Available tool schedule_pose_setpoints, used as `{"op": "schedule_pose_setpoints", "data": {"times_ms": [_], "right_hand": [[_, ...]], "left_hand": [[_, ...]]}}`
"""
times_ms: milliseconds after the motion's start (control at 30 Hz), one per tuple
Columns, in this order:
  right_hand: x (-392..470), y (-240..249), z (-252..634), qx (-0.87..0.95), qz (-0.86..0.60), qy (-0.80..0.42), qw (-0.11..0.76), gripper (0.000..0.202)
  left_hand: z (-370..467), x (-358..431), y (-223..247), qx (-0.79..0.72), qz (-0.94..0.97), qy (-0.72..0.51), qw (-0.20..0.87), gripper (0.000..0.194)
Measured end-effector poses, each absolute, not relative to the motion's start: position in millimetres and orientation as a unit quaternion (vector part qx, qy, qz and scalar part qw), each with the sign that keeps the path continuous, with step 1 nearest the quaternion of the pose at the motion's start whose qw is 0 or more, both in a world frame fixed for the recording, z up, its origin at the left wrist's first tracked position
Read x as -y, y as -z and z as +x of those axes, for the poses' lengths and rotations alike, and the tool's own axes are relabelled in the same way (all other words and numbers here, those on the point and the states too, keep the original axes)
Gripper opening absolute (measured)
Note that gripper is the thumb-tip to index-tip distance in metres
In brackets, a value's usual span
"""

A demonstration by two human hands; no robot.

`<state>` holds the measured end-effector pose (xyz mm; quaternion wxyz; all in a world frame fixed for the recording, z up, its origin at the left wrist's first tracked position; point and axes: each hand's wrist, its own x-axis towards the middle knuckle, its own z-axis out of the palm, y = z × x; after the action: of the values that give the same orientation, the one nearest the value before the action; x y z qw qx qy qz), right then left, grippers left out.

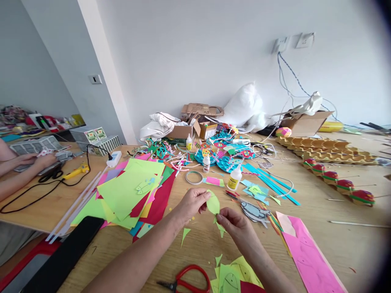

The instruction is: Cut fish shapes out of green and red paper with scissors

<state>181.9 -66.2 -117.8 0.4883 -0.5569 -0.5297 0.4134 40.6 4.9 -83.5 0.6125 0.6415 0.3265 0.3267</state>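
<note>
A small light-green paper fish shape is held up between both hands over the middle of the table. My left hand pinches its upper left edge between thumb and fingers. At its lower right end, my right hand grips it the same way. Red-handled scissors lie on the table below the hands. Right of them are yellow and green sheets with drawn fish. A green scrap lies below my left hand, and grey-blue paper fish lie right of my right hand.
A stack of coloured paper is at left, beside a black bar. Behind the hands stand glue bottles and a tape roll. Pink paper and egg-carton strips are at right. Another person's hands work at far left.
</note>
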Motion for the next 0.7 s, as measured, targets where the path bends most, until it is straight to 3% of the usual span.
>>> {"op": "schedule_pose_setpoints", "data": {"times_ms": [400,700], "right_hand": [[74.6,125.9,176.6,0.586,-0.571,-0.329,0.471,0.029],[79.6,123.7,166.3,0.691,-0.58,-0.218,0.373,0.029]], "left_hand": [[29.8,-14.5,71.3,-0.364,0.632,-0.397,0.558,0.031],[-59.3,-64.1,33.2,-0.47,0.66,-0.408,0.421,0.01]]}}
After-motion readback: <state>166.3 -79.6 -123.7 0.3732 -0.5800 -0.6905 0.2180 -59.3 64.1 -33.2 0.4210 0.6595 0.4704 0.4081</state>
